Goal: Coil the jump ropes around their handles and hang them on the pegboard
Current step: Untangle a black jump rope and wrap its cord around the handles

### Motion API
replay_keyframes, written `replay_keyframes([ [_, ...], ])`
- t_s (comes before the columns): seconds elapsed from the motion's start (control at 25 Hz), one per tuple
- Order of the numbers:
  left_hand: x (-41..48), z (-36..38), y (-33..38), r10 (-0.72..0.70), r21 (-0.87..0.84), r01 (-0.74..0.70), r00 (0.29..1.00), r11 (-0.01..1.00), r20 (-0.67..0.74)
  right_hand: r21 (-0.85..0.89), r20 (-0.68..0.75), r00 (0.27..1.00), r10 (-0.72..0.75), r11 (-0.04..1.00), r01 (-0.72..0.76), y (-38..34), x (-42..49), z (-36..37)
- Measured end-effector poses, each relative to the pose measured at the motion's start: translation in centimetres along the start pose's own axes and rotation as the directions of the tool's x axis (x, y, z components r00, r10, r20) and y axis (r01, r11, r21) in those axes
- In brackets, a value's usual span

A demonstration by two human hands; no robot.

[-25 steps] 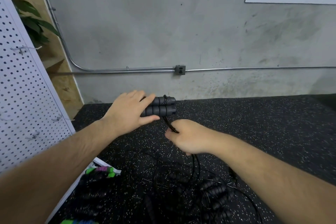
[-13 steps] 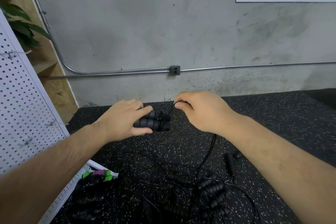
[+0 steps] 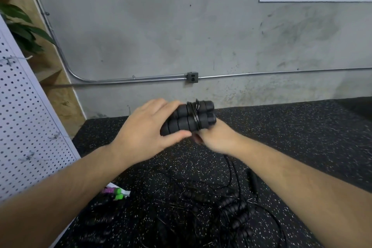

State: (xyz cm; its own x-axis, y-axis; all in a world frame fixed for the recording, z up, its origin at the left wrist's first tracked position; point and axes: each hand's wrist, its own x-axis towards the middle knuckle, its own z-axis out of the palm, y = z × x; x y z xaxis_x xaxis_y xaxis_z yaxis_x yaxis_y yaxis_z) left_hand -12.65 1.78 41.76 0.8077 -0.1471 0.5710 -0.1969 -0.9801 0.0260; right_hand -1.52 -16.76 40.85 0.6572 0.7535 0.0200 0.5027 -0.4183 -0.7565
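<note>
My left hand (image 3: 145,127) grips two black ribbed jump-rope handles (image 3: 189,119) side by side in mid-air, their free ends pointing right. A few turns of thin black rope (image 3: 194,115) circle both handles. My right hand (image 3: 217,137) sits just under the handles' right end, fingers curled and pinching the rope, which trails down from it to the floor. The fingertips of that hand are hidden beneath the handles. The white pegboard (image 3: 24,117) with wire hooks stands at the left.
More black jump ropes (image 3: 231,207) lie tangled on the speckled rubber floor below my arms. A rope with green and purple handles (image 3: 114,193) lies by the pegboard's foot. A concrete wall with a metal conduit (image 3: 141,79) is straight ahead.
My right hand has dropped from above the handles to beneath their right end, carrying the rope around them. The left hand lifted the handles a little.
</note>
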Motion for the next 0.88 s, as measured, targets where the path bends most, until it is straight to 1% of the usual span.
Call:
replay_keyframes([
  [0.04, 0.5, 0.3, -0.7, -0.021, 0.066, 0.021, 1.000, 0.998, -0.006, -0.115, 0.014, 1.000, -0.019, 0.993, 0.020, -0.2, -0.2, 1.0],
  [0.08, 0.9, 0.6, -1.6, -0.023, 0.135, 0.024, 1.000, 0.991, -0.008, -0.136, 0.032, 0.998, -0.049, 0.989, 0.053, -0.4, -0.4, 1.8],
  [0.12, 1.1, 1.1, -2.5, -0.014, 0.196, 0.015, 1.000, 0.980, -0.002, -0.121, 0.041, 0.997, -0.069, 0.990, 0.074, -0.6, -0.5, 2.2],
  [0.2, 1.3, 2.2, -4.2, -0.001, 0.275, -0.007, 1.000, 0.961, 0.027, -0.126, 0.066, 0.996, -0.055, 0.990, 0.063, -1.1, -0.6, 2.6],
  [0.36, 1.3, 3.5, -6.0, 0.003, 0.321, -0.029, 0.997, 0.947, 0.082, -0.190, 0.192, 0.980, 0.059, 0.982, -0.022, -1.9, -1.3, 1.1],
  [0.4, 1.2, 3.7, -6.1, 0.002, 0.328, -0.035, 0.995, 0.944, 0.100, -0.239, 0.193, 0.978, 0.074, 0.971, -0.026, -2.3, -1.6, 0.5],
  [0.44, 1.2, 4.0, -6.1, -0.003, 0.329, -0.037, 0.993, 0.943, 0.122, -0.321, 0.148, 0.987, 0.065, 0.947, -0.014, -2.7, -1.9, -0.1],
  [0.48, 1.2, 4.1, -6.1, -0.014, 0.325, -0.033, 0.990, 0.945, 0.141, -0.444, 0.063, 0.998, 0.019, 0.896, 0.011, -3.1, -2.2, -0.5],
  [0.56, 1.5, 3.9, -5.7, -0.028, 0.297, -0.026, 0.984, 0.955, 0.177, -0.692, -0.101, 0.983, -0.155, 0.721, 0.043, -3.7, -2.2, -1.5],
  [0.6, 1.7, 3.7, -5.4, -0.019, 0.272, -0.038, 0.979, 0.961, 0.205, -0.768, -0.137, 0.960, -0.246, 0.638, 0.054, -3.9, -2.2, -2.0],
  [0.64, 1.7, 3.5, -5.1, 0.004, 0.238, -0.064, 0.969, 0.969, 0.245, -0.805, -0.149, 0.937, -0.316, 0.589, 0.071, -3.9, -2.0, -2.5],
  [0.72, 1.2, 3.2, -4.2, 0.076, 0.137, -0.129, 0.939, 0.982, 0.335, -0.814, -0.148, 0.906, -0.396, 0.569, 0.116, -3.5, -1.4, -3.3],
  [0.8, 0.5, 2.7, -2.6, 0.154, 0.018, -0.172, 0.918, 0.985, 0.365, -0.803, -0.134, 0.906, -0.401, 0.580, 0.138, -2.8, -0.8, -4.0],
  [0.84, 0.2, 2.3, -1.7, 0.187, -0.027, -0.189, 0.920, 0.982, 0.344, -0.778, -0.130, 0.917, -0.376, 0.612, 0.140, -2.2, -0.5, -4.3],
  [0.88, -0.1, 1.9, -0.7, 0.212, -0.067, -0.201, 0.929, 0.977, 0.304, -0.724, -0.133, 0.929, -0.345, 0.674, 0.147, -1.5, -0.3, -4.8],
])
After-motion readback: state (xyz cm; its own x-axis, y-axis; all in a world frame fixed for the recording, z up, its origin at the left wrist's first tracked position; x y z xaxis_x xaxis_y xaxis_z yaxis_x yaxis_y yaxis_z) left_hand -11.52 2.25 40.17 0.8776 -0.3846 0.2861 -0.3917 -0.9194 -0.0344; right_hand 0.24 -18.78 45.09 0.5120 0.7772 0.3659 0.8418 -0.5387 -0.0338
